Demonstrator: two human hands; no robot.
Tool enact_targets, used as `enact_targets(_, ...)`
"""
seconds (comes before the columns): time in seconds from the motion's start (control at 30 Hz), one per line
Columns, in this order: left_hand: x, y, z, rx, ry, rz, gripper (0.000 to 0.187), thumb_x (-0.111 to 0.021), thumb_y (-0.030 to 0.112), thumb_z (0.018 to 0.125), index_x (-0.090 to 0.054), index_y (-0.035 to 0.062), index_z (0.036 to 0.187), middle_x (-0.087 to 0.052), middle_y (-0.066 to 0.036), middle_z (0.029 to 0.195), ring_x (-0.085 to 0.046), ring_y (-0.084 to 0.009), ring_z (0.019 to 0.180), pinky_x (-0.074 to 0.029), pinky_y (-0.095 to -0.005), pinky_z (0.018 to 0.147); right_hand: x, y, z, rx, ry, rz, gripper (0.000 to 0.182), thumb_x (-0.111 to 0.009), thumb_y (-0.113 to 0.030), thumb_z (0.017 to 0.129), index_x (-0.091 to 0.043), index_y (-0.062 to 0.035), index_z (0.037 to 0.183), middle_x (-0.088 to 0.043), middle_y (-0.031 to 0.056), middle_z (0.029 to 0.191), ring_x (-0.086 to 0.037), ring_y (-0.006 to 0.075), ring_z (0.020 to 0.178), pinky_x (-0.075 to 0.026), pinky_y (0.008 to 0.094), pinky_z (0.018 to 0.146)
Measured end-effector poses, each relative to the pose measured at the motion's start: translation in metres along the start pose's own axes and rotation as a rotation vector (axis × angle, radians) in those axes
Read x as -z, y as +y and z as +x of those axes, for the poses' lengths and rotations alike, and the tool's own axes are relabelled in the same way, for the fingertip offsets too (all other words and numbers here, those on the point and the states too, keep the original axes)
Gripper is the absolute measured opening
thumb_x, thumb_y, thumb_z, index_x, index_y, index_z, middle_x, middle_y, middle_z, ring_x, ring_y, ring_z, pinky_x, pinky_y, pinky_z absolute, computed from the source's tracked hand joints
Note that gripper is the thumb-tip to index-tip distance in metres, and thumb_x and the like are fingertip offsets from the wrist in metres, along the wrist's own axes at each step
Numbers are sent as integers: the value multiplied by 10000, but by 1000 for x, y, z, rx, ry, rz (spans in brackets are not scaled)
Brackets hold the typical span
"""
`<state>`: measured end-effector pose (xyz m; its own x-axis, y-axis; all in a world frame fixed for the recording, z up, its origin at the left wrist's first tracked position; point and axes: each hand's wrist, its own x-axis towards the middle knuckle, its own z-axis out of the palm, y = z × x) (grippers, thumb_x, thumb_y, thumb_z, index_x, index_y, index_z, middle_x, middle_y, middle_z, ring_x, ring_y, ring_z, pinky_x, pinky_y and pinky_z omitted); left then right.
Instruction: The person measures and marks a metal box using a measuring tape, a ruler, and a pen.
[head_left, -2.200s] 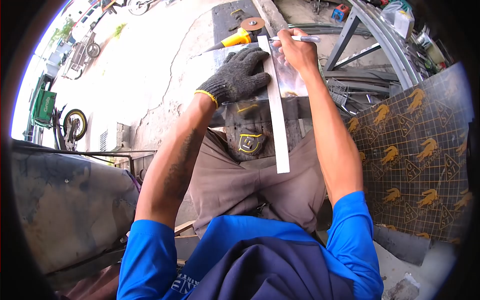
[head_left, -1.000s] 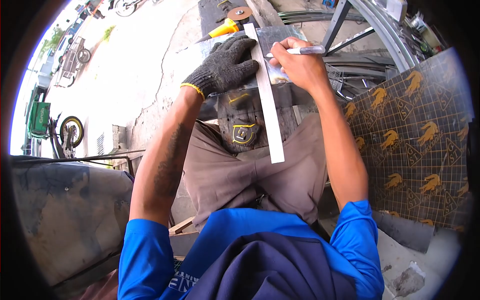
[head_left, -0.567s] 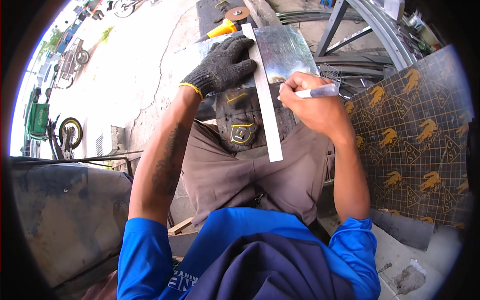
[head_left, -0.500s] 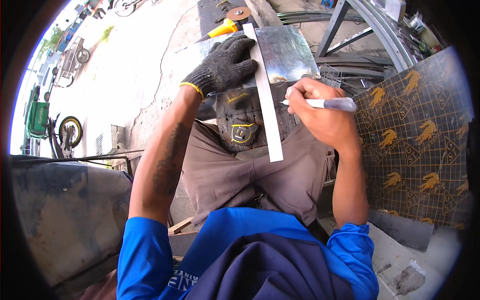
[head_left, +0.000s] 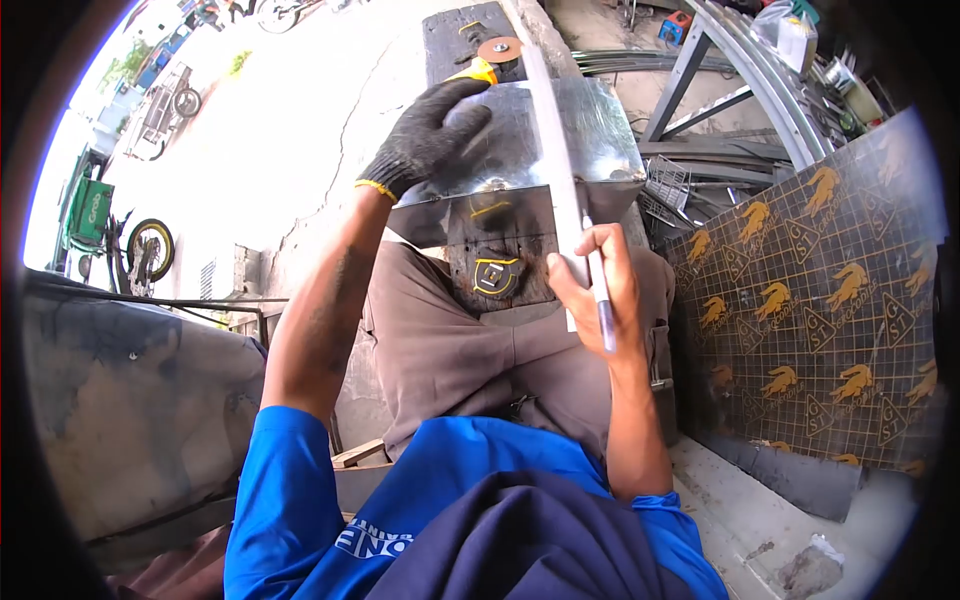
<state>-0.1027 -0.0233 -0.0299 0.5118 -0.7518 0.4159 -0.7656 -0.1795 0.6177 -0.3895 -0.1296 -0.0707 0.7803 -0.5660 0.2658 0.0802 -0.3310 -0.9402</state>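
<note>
A: What's around the work, and what's in the way?

B: Shiny galvanised sheet-metal piece (head_left: 540,135) lies on a dark wooden block table (head_left: 500,250), w/ its near edge overhanging toward the person's lap. Past the sheet's far edge sits a yellow-handled angle grinder w/ a round disc (head_left: 495,55), touching or just behind the sheet. A black-and-yellow tape measure (head_left: 492,277) sits at the table's near edge, just below the sheet. To the right: grey steel frame bars (head_left: 700,60) and a dark mat printed w/ gold crocodile logos (head_left: 820,300). Left side: bare concrete floor (head_left: 300,130), a motorbike wheel (head_left: 150,245) well apart. Nothing covers the sheet but the strip and the glove.

A: Hands?

B: Left hand (head_left: 425,140), in a dark knit glove w/ yellow cuff, grips the sheet's far left corner, fingers curled over the edge. Right hand (head_left: 600,295), bare, is closed on the near end of a long flat silver metal straightedge strip (head_left: 555,140), and a silver marker pen (head_left: 603,300) is pinched in the same hand, lying along the fingers w/ its body pointing toward the person.

A: And the strip vs. the sheet?

B: Strip runs from the right hand at the table's near edge across the sheet's middle-right to beyond the far edge, next to the grinder disc. Can't tell if it lies flat on the sheet or is lifted off. The hands are well apart, at opposite ends of the sheet.
</note>
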Motion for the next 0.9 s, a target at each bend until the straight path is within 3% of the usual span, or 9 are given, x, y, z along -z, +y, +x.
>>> enact_targets(0.17,41,-78,-23,559,384,225,776,-743,505,896,-558,-29,1427,-612,-259,1388,-592,-372,1302,-462,-426,1110,52,-15,46,30,156,-269,321,-778,-141,893,-493,-96,1034,-627,118,759,-636,256,638,-505,393,609)
enact_targets(0.27,53,-98,-31,886,244,-460,786,-696,488,936,-475,-23,1490,-604,-290,1401,-602,-351,1312,-477,-433,1090,71,-7,80,139,210,-379,300,-751,-132,906,-499,-92,1064,-636,129,794,-646,270,683,-521,406,674)
enact_targets(0.3,49,-110,-33,883,255,-464,786,-696,488,936,-475,-23,1490,-604,-290,1401,-602,-351,1312,-477,-433,1090,74,-1,90,149,204,-380,300,-751,-132,906,-499,-92,1064,-636,129,794,-646,270,683,-521,406,674)
enact_targets(0.37,41,-131,-37,272,87,401,675,-641,455,983,-514,19,1481,-632,-265,1374,-618,-342,1268,-486,-415,1055,75,20,110,174,212,-338,297,-739,-141,913,-500,-82,1080,-646,124,828,-650,268,703,-527,400,698)
enact_targets(0.4,41,-141,-29,274,97,401,675,-641,455,983,-514,19,1481,-632,-265,1374,-618,-342,1268,-486,-415,1055,74,27,123,183,208,-339,297,-739,-141,913,-500,-82,1080,-646,124,828,-650,268,703,-527,400,698)
enact_targets(0.47,39,-158,-8,911,95,-371,552,-580,436,1011,-638,19,1369,-657,-221,1322,-638,-283,1123,-480,-376,1014,69,42,146,218,256,-333,291,-725,-139,923,-503,-66,1096,-661,137,871,-673,283,753,-531,412,730)
enact_targets(0.57,41,-110,-1,905,215,-310,410,-478,345,1095,-649,4,1246,-707,-215,1056,-644,-262,925,-523,-408,862,50,49,165,3,196,-40,279,-659,-94,947,-454,-53,1131,-652,105,738,-662,194,591,-514,341,564)
enact_targets(0.8,39,-121,-1,860,100,-118,365,-534,350,1021,-678,23,1097,-733,-141,970,-703,-307,933,-536,-391,848,41,44,185,-107,188,-93,272,-638,-65,936,-440,-57,1123,-659,105,690,-656,183,555,-522,340,553)
enact_targets(0.9,39,-100,-8,402,2,554,253,-466,178,1025,-645,48,1147,-694,-287,1089,-669,-469,1055,-533,-528,896,48,62,188,-27,223,-236,292,-653,-68,928,-439,-64,1127,-650,94,670,-656,177,561,-521,332,543)
